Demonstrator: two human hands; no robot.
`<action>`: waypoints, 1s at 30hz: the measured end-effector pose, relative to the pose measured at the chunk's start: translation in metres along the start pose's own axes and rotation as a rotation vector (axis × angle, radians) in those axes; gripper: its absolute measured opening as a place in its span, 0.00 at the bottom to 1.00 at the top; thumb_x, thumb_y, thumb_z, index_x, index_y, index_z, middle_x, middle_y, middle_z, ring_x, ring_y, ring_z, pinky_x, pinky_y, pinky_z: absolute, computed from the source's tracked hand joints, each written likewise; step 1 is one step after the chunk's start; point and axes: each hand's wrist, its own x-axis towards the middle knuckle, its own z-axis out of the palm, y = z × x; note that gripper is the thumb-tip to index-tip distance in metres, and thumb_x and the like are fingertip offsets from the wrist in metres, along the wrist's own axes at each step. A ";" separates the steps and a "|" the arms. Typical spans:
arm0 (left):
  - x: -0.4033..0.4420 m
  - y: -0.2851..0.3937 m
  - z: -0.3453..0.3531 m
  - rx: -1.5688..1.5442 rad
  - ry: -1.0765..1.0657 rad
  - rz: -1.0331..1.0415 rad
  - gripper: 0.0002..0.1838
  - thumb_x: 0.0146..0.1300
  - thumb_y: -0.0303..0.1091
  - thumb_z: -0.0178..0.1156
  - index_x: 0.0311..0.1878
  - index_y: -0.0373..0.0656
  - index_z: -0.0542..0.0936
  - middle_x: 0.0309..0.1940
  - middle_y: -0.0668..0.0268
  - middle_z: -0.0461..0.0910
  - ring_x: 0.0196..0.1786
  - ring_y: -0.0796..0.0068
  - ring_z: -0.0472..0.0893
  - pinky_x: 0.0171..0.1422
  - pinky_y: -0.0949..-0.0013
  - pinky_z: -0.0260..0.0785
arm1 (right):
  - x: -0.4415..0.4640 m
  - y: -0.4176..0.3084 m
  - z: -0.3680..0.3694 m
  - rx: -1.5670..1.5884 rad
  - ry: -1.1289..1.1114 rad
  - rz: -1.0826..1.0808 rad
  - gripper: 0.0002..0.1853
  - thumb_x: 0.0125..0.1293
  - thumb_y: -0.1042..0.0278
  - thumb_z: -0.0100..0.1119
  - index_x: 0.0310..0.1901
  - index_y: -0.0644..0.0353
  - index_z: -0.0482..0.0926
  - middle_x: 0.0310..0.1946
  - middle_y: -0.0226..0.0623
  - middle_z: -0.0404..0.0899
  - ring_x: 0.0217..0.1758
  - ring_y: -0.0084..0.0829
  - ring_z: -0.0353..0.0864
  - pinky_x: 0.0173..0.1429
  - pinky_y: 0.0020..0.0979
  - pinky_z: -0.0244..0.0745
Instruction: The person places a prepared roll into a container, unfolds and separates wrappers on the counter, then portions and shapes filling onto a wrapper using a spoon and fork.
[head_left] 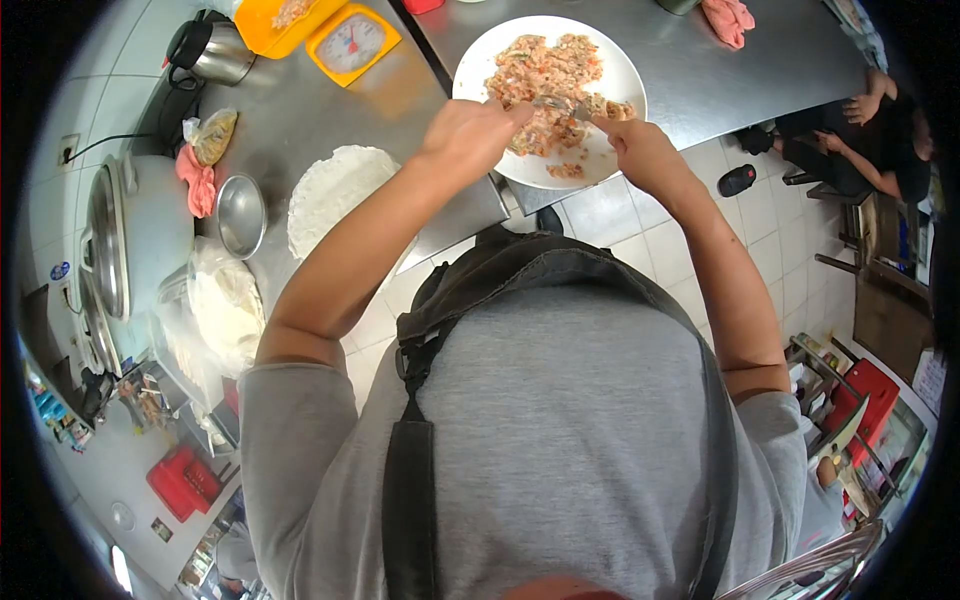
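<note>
A large white plate (470,75) holds reddish minced filling (545,62) with bits of orange and green. My right hand (645,155) reaches in from the right, closed on a metal utensil (556,102) whose working end lies in the filling; whether it is a spoon or a fork is unclear. On the left side, my left hand (472,135) is over the plate's near rim, fingers curled and thumb pointing toward the utensil. What its fingers hold, if anything, is hidden. Smaller scraps of filling lie on the near part of the plate.
Left of my arm is a white floury round (340,195). A steel bowl (241,215), a yellow scale (352,45), a kettle (215,50) and a bag of white powder (225,310) stand on the left counter. Another person (850,140) sits at right; a pink cloth (728,22) lies farther back.
</note>
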 end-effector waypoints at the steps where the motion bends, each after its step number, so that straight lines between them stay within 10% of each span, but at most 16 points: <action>1: -0.003 -0.001 0.003 -0.032 0.005 -0.018 0.25 0.57 0.23 0.54 0.59 0.54 0.77 0.30 0.55 0.83 0.37 0.56 0.85 0.36 0.54 0.75 | -0.002 0.002 0.001 -0.005 0.022 -0.017 0.19 0.70 0.73 0.50 0.60 0.50 0.80 0.45 0.56 0.83 0.47 0.51 0.84 0.55 0.42 0.76; 30: 0.021 0.003 -0.026 0.033 0.029 0.013 0.22 0.63 0.27 0.51 0.60 0.51 0.76 0.30 0.56 0.84 0.36 0.55 0.85 0.36 0.54 0.74 | 0.019 0.005 -0.024 -0.040 0.095 -0.145 0.22 0.68 0.76 0.47 0.62 0.53 0.78 0.41 0.59 0.82 0.42 0.53 0.84 0.51 0.43 0.76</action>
